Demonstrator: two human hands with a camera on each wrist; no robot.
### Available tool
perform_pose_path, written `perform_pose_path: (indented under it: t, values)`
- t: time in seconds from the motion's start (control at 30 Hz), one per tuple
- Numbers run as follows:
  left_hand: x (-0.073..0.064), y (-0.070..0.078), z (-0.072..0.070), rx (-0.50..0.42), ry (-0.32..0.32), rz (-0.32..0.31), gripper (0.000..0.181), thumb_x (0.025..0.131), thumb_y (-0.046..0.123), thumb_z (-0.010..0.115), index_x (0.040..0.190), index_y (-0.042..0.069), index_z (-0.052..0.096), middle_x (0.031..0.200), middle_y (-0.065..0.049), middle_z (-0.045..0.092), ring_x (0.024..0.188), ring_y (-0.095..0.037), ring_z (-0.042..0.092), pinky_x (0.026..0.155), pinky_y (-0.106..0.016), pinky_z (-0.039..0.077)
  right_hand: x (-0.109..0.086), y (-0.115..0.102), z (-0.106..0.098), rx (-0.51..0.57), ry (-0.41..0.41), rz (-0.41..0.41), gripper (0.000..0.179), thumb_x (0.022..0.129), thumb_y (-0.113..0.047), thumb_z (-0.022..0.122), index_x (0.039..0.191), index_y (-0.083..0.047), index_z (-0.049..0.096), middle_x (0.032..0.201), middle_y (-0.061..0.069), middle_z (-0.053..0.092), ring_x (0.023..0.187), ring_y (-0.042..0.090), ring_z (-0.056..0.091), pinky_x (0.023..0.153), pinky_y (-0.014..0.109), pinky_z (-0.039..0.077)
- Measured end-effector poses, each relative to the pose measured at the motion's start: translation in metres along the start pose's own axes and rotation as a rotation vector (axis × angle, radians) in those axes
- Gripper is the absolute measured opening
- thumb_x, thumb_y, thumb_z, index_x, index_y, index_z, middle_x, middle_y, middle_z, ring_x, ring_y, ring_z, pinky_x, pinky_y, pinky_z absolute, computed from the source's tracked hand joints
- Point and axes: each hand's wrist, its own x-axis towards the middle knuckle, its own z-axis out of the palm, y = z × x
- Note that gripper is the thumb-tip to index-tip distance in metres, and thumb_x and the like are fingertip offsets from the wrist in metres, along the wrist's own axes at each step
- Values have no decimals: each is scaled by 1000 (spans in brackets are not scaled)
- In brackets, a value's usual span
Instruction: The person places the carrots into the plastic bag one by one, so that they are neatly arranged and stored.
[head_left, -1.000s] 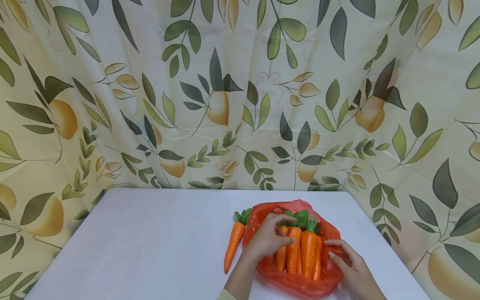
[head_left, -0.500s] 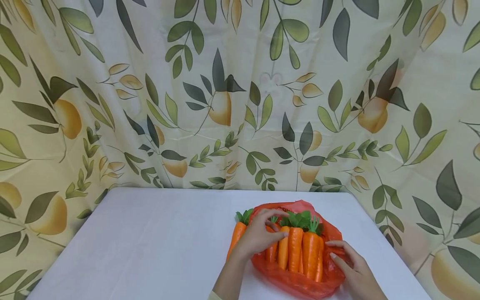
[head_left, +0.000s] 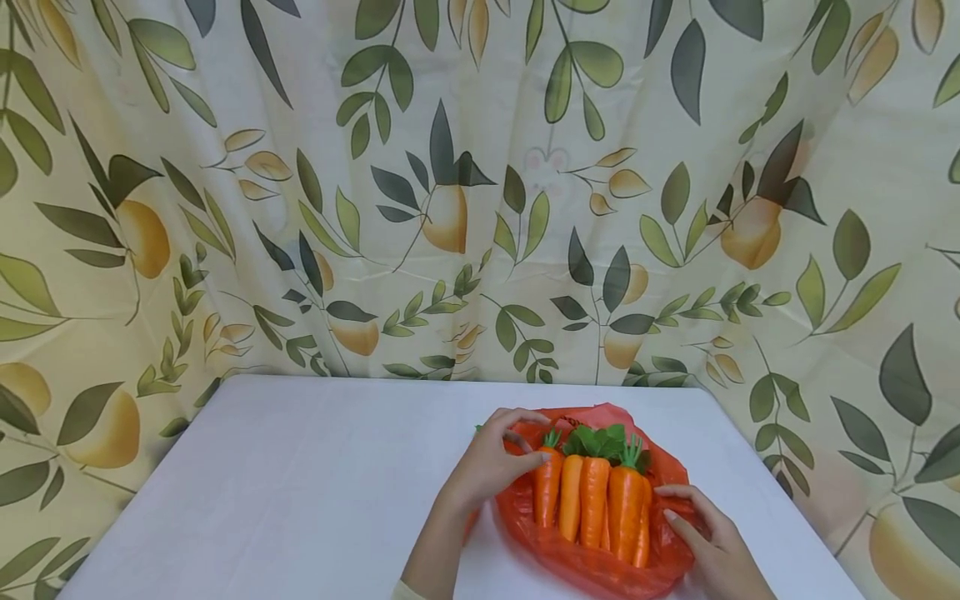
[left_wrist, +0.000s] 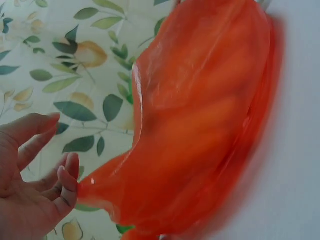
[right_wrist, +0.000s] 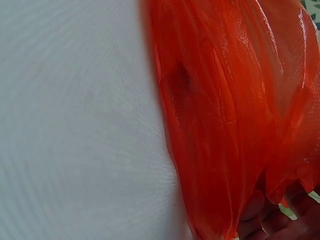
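A red plastic bag (head_left: 555,560) lies on the white table with its mouth spread, showing several orange carrots (head_left: 594,500) side by side with green leafy tops (head_left: 600,437). My left hand (head_left: 487,462) is at the bag's left edge; in the left wrist view its lower fingers curl on a pulled-out corner of the bag, while the thumb and index finger stand apart. My right hand (head_left: 712,533) holds the right rim between thumb and fingers; its fingertips (right_wrist: 254,205) bend against the film in the right wrist view. Another carrot (head_left: 471,527) outside the bag is mostly hidden behind the left forearm.
The white tabletop (head_left: 300,483) extends to the left of the bag. Behind and around the table hangs a curtain (head_left: 420,275) printed with leaves and fruit.
My left hand has moved left from over the carrots, drawing the bag's left edge outward and uncovering another carrot. The loose carrot at left is now mostly covered. The right hand stays put.
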Motion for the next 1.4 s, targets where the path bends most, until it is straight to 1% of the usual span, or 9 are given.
perform_pose_path:
  t: [0.1,0.17,0.3,0.5,0.63,0.93,1.07,1.27,1.4]
  values:
    - [-2,-5,-8,-8,41,-26,35,89,16,82,121,25,72,125,-6,57,95,-18,59,73,-32,53,0,0,0,1,-7,57,37,106,-16,60,140,-1,52,135,20,57,106,14,64,83,35,59]
    - [-4,-9,-13,-43,64,-44,34,90,14,81,121,23,72,127,-10,56,94,-20,59,72,-32,53,-1,0,0,-4,-10,94,39,106,-17,60,141,-2,51,138,21,55,108,17,64,85,36,59]
    - [-6,-15,-21,-106,82,-75,32,92,14,79,123,17,72,128,-10,55,94,-23,59,75,-37,57,-1,0,0,0,-11,107,40,107,-19,60,141,-2,50,138,22,55,107,19,64,83,37,60]
    - [-7,-26,-30,-116,80,-126,34,93,9,73,126,18,70,131,-12,55,96,-24,59,81,-45,59,-1,0,-1,14,-6,92,39,107,-19,59,141,-2,51,135,22,56,104,18,65,81,37,60]
    - [-8,-37,-31,-129,53,-181,36,93,5,71,127,19,69,132,-13,56,97,-23,61,84,-43,59,-1,1,-2,-6,-7,115,39,107,-19,59,141,-2,51,138,22,54,106,22,64,82,38,60]
    - [-12,-57,-36,-145,40,-215,39,93,2,73,130,12,67,131,-10,58,94,-22,66,84,-36,59,1,0,-2,-34,-17,151,40,107,-17,59,143,-2,49,142,22,51,109,26,62,83,38,60]
    - [-14,-64,-44,-131,73,-206,40,91,2,75,129,11,68,128,-10,61,96,-23,65,83,-35,59,2,0,-1,-43,-16,151,40,107,-18,58,143,-2,49,142,22,52,110,26,62,83,37,60]
    - [-16,-75,-57,-86,152,-264,46,83,4,85,125,16,71,118,-9,62,100,-27,58,76,-33,59,3,1,0,-36,-16,150,41,107,-17,58,144,-2,48,142,22,51,110,26,62,83,38,60]
    - [-19,-82,-61,-63,189,-289,48,80,2,86,123,17,72,119,-10,59,101,-29,54,76,-34,58,3,0,0,-35,-20,153,41,107,-17,58,144,-2,48,143,22,51,110,26,62,84,38,60]
